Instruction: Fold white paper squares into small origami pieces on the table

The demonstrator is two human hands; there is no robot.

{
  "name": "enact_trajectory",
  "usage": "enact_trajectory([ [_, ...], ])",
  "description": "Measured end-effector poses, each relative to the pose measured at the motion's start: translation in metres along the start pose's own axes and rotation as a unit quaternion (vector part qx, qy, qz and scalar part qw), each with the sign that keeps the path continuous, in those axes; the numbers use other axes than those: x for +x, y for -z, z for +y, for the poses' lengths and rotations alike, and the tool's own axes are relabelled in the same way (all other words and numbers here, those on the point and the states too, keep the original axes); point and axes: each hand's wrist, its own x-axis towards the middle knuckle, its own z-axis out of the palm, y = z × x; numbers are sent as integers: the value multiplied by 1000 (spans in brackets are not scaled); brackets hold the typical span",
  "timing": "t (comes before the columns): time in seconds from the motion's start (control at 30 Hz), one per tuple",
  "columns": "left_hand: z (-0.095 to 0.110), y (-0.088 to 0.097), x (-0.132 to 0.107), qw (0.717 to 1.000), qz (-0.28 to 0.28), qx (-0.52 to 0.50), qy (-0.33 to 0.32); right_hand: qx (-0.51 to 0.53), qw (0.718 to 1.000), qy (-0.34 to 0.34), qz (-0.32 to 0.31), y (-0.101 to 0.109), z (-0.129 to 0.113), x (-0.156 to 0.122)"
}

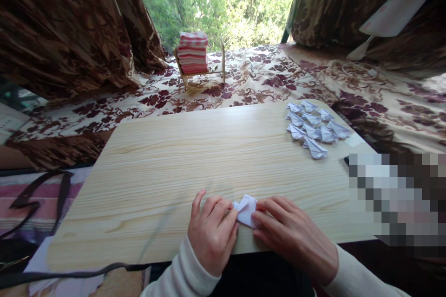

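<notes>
A small folded piece of white paper (246, 209) lies near the front edge of the light wooden table (181, 162). My left hand (212, 234) presses on its left side with the fingers together. My right hand (294, 236) pinches its right side, fingertips on the paper. Both wrists wear cream sleeves. At the table's far right sits a cluster of several finished folded paper pieces (313, 127), well away from both hands.
A small wooden rack with a stack of red-and-white striped paper (193, 53) stands on the floral cloth behind the table. Brown patterned curtains hang left and right of a window. A blurred patch covers the table's right corner. A dark strap lies at the lower left.
</notes>
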Motion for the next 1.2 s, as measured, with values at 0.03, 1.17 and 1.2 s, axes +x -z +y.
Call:
enact_trajectory([
  [0.03,-1,-1,1,1000,-3,0,-8,-2,1000,-1,-2,1,-1,0],
  [1.17,1,-13,2,998,30,37,-34,-30,999,15,41,3,-6,10],
  [1.2,1,-13,1,998,30,37,-31,-20,999,13,45,1,-7,10],
])
